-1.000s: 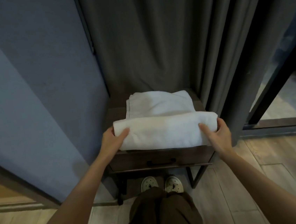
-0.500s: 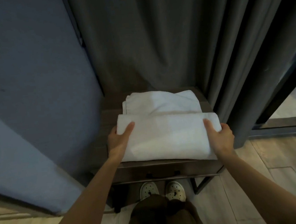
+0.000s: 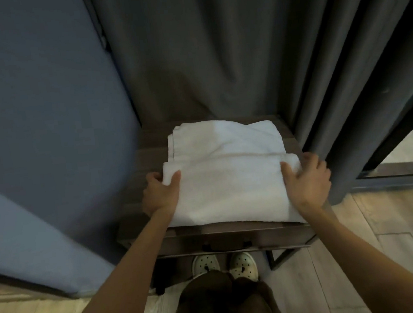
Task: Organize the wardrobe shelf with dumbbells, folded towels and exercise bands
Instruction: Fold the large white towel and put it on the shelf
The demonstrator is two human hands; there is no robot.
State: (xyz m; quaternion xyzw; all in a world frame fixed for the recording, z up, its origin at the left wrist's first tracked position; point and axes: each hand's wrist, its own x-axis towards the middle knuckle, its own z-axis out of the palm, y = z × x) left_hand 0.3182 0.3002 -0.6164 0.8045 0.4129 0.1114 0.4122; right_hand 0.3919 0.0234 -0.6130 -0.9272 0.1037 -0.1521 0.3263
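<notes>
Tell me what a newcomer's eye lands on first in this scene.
The white folded towel stands out brightest, lying at the centre on a small dark table. The left hand and right hand grip its two ends, thumbs on top. A dark grey curtain hangs behind, and pale shoes show under the table's front edge.

Left hand (image 3: 160,192) and right hand (image 3: 305,181) grip ends of white folded towel (image 3: 229,189) on dark side table (image 3: 144,152).

a bedroom: curtain (image 3: 215,53), nightstand (image 3: 222,241), wood floor (image 3: 388,252).
</notes>
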